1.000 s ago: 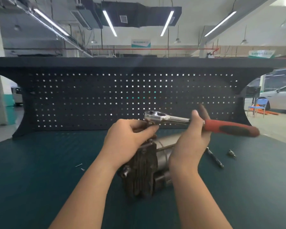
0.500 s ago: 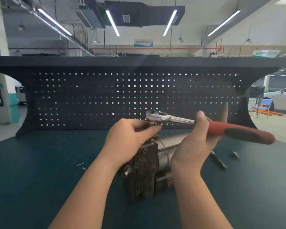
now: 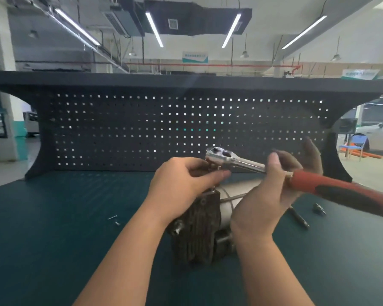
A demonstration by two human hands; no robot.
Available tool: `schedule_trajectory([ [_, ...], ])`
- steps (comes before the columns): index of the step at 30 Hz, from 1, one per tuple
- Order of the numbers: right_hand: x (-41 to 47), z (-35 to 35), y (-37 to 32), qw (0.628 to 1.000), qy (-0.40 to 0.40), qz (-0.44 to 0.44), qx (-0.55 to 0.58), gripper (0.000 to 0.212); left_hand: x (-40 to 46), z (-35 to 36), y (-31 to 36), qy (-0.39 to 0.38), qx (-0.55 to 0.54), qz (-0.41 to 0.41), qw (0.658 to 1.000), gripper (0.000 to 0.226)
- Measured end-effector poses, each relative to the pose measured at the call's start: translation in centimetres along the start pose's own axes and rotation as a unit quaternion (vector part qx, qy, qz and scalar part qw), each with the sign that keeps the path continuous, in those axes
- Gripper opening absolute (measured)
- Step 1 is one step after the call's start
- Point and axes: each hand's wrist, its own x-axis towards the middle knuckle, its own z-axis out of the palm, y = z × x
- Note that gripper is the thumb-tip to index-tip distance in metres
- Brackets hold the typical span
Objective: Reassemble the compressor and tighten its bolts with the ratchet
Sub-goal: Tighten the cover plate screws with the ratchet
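The compressor (image 3: 197,230), dark and ribbed with a silver cylinder behind, stands on the green bench mat (image 3: 53,239) in the middle. A ratchet (image 3: 241,161) with a chrome head and a red-and-black handle (image 3: 341,191) lies level above the compressor's top. My left hand (image 3: 181,186) curls its fingers around the socket under the ratchet head, which is hidden by the fingers. My right hand (image 3: 272,191) holds the ratchet's shaft where the red grip begins, thumb over the shaft and fingers extended behind it.
Two small screws (image 3: 114,219) lie on the mat to the left. A dark extension bar (image 3: 299,217) and a small socket (image 3: 318,209) lie to the right. A black pegboard (image 3: 142,129) closes the bench's far side.
The ratchet handle has swung to the right and towards me, with my right hand following it. My left hand stays at the ratchet head.
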Motion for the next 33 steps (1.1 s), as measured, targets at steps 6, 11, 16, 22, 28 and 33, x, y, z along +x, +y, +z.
schedule_trajectory([
  [6, 0.6, 0.7, 0.0, 0.91, -0.252, -0.239, -0.226, 0.033, 0.7, 0.3, -0.9, 0.042, 0.003, -0.03, 0.999, 0.015],
  [11, 0.9, -1.2, 1.3, 0.995, 0.047, 0.087, -0.001, 0.031, 0.4, 0.4, -0.7, 0.053, 0.03, -0.01, 0.998, 0.039],
  [16, -0.8, 0.5, 0.2, 0.928, -0.179, -0.295, -0.14, 0.024, 0.8, 0.3, -0.9, 0.056, 0.066, -0.029, 0.996, 0.031],
  [22, -1.3, -0.2, 0.4, 0.929, -0.178, -0.222, -0.235, 0.009, 0.6, 0.0, -0.5, 0.044, 0.06, -0.043, 0.996, 0.03],
  [28, 0.9, 0.1, -0.1, 0.996, 0.01, 0.056, -0.075, 0.013, 0.4, 0.4, -0.2, 0.046, 0.044, -0.029, 0.998, 0.031],
  [33, -2.5, 1.4, -1.6, 0.886, -0.254, -0.29, -0.258, 0.025, 0.6, 0.0, -1.0, 0.036, 0.09, -0.034, 0.995, 0.018],
])
